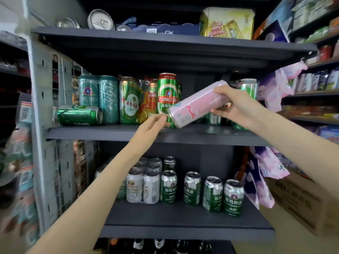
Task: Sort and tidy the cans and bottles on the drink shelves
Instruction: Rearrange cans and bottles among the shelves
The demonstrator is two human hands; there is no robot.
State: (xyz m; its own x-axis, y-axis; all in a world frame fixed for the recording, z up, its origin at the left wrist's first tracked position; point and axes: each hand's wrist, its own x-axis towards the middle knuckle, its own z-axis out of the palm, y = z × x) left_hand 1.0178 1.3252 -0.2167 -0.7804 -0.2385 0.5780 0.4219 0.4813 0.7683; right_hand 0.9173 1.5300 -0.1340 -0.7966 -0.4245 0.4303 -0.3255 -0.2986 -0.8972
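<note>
My right hand grips the upper end of a tall pink can, tilted in front of the middle shelf. My left hand reaches up with fingers extended, its fingertips touching the pink can's lower end. Behind stands a green Tsingtao can, other tall green and teal cans, and one green can lying on its side at the shelf's left. Several short green and white cans stand on the lower shelf.
The top shelf holds silver kegs, a blue case and a yellow-green pack. Pink and purple packets hang at right above a cardboard box. Dark bottles sit at the bottom. A grey upright stands at left.
</note>
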